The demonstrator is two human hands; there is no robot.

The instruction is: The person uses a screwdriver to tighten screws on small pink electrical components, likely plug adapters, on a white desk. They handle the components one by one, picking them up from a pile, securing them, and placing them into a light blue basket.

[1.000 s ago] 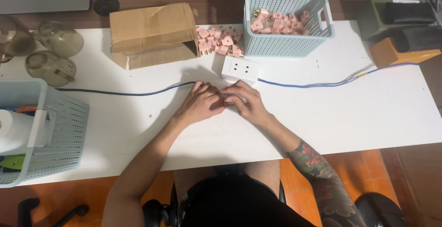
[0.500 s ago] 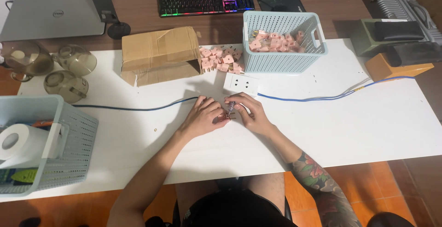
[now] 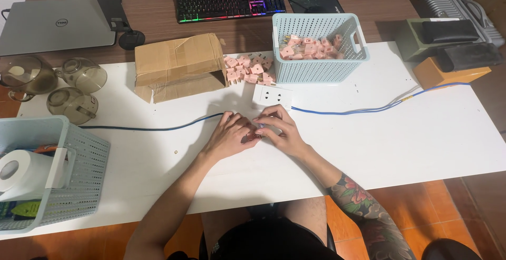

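Note:
My left hand (image 3: 227,136) and my right hand (image 3: 279,132) rest together on the white table (image 3: 369,149), fingertips meeting around a small object (image 3: 256,131) that is mostly hidden between them. Just beyond the fingers lies a white socket block (image 3: 272,96) with blue cables (image 3: 363,109) running out left and right. A loose pile of small pink plug adapters (image 3: 249,69) sits behind it, and more pink adapters fill the light blue basket (image 3: 316,67).
A torn cardboard box (image 3: 179,66) lies left of the pile. Three smoky glass cups (image 3: 74,104) stand at the far left. A second blue basket (image 3: 68,186) with a paper roll sits at the near left edge. Laptop, keyboard and cases lie at the back.
The view has shifted so the table sits lower and more of the desk behind shows. Both hands stay joined at the same spot by the socket block.

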